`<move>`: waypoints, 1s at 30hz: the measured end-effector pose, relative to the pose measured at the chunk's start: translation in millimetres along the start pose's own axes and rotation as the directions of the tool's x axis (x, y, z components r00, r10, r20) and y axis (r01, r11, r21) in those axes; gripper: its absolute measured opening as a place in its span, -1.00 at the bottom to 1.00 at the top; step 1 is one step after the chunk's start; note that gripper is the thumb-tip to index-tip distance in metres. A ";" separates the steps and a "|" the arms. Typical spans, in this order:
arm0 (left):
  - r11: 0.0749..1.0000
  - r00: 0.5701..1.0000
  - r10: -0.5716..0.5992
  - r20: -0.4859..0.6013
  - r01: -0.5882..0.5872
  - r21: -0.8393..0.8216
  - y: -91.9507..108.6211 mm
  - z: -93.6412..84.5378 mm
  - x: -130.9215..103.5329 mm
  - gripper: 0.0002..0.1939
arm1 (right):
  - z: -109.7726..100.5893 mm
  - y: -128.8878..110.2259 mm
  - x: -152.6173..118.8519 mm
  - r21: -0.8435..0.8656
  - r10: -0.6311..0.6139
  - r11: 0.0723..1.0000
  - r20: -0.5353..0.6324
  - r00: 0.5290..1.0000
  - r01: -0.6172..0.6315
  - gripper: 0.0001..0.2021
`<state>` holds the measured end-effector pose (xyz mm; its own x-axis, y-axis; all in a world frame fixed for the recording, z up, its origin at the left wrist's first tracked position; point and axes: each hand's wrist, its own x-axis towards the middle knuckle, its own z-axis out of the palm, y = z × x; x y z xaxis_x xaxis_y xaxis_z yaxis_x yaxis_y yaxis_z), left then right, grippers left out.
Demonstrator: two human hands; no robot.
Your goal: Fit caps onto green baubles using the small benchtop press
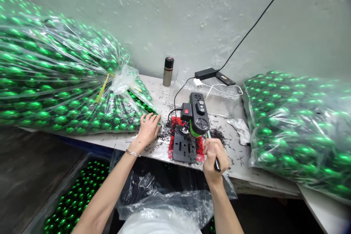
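Observation:
A small bench machine like a mini drill press [199, 113], with a black motor head and a green band, stands on the table above a slotted black base plate [184, 150]. My right hand [215, 157] is wrapped round its lever handle [217, 165], whose black end sticks out below my fist. To the machine's left, my left hand [149, 129] lies with fingers apart at the lower corner of a tied clear plastic bag of shiny green balls [68, 80]. Nothing shows in its fingers, though their undersides are hidden.
Another bag of green balls [298, 128] lies at the right. A bottle [168, 72], a black power adapter [206, 73] and a white cloth [241, 131] sit on the table [131, 139], among dark shavings. Below left is a bin of green balls [74, 201].

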<state>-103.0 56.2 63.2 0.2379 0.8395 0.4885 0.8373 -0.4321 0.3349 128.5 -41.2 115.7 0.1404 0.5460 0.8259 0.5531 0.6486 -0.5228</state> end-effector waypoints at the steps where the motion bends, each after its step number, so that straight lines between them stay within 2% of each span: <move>1: 0.999 0.999 0.015 0.039 -0.016 0.040 -7.1 -0.8 5.7 -0.65 | -0.1 -0.1 -0.2 -0.005 -0.005 1.000 0.003 1.000 0.005 -0.71; 4: 0.993 0.996 0.041 0.074 -0.049 0.112 -17.7 -1.8 5.2 -0.64 | -0.4 -0.5 -0.7 -0.022 -0.009 1.000 0.023 1.000 0.009 -0.72; 9: 0.989 0.991 0.051 0.125 -0.068 0.135 -16.6 -1.4 -14.3 -0.64 | 0.4 2.7 -3.5 -0.031 -0.021 0.999 0.004 1.000 0.022 -0.71; 14: 0.977 0.978 -0.059 0.201 0.014 0.215 -13.9 6.4 -12.3 -0.62 | -0.3 7.1 -7.0 -0.031 -0.011 0.999 0.004 1.000 0.011 -0.72; 17: 0.969 0.972 -0.097 0.216 0.043 0.242 -11.4 13.6 -4.4 -0.75 | -1.2 8.4 -8.1 -0.028 -0.026 0.999 0.012 1.000 0.026 -0.72; 21: 0.963 0.974 -0.125 0.189 0.073 0.260 -6.6 21.8 2.0 -0.85 | -1.5 8.7 -8.4 -0.034 -0.039 0.999 0.012 0.999 0.039 -0.72; 24: 0.968 0.982 -0.119 0.145 0.082 0.237 -4.9 24.1 -0.8 -0.82 | -1.7 7.6 -7.3 -0.045 -0.043 0.998 0.015 0.999 0.043 -0.71; 27: 0.983 0.994 -0.103 0.048 0.094 0.158 -4.3 22.0 -9.1 -0.74 | -3.0 6.6 -5.5 -0.040 -0.043 0.998 0.028 0.999 0.044 -0.71; 30: 0.996 0.995 -0.087 -0.044 0.087 0.009 -0.4 16.0 -21.0 -0.70 | -5.8 7.2 -6.6 -0.006 0.019 1.000 0.021 1.000 -0.019 -0.93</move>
<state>-100.5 44.0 40.0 0.1424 0.8586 0.4924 0.8595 -0.3540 0.3687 136.3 -43.2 107.7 0.1337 0.5691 0.8113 0.5551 0.6352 -0.5370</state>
